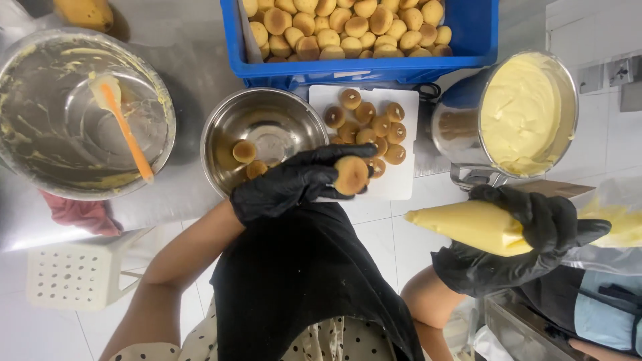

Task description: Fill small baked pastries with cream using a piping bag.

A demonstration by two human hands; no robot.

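My left hand (pixel 294 182), in a black glove, holds a small round golden cake (pixel 352 175) just in front of the white cutting board (pixel 401 184). My right hand (pixel 528 241), also black-gloved, grips a piping bag (pixel 468 226) full of pale yellow cream, its tip pointing left toward the cake with a gap between them. Several filled little cakes (pixel 374 127) lie on the board. A steel bowl (pixel 231 130) beside my left hand holds two more cakes (pixel 245 152).
A blue crate (pixel 481 33) of many small cakes stands at the back. A steel pot of yellow cream (pixel 521 113) sits right of the board. At left, a large smeared bowl (pixel 40 134) holds an orange spatula (pixel 124 127). A white perforated stool (pixel 73 274) stands below.
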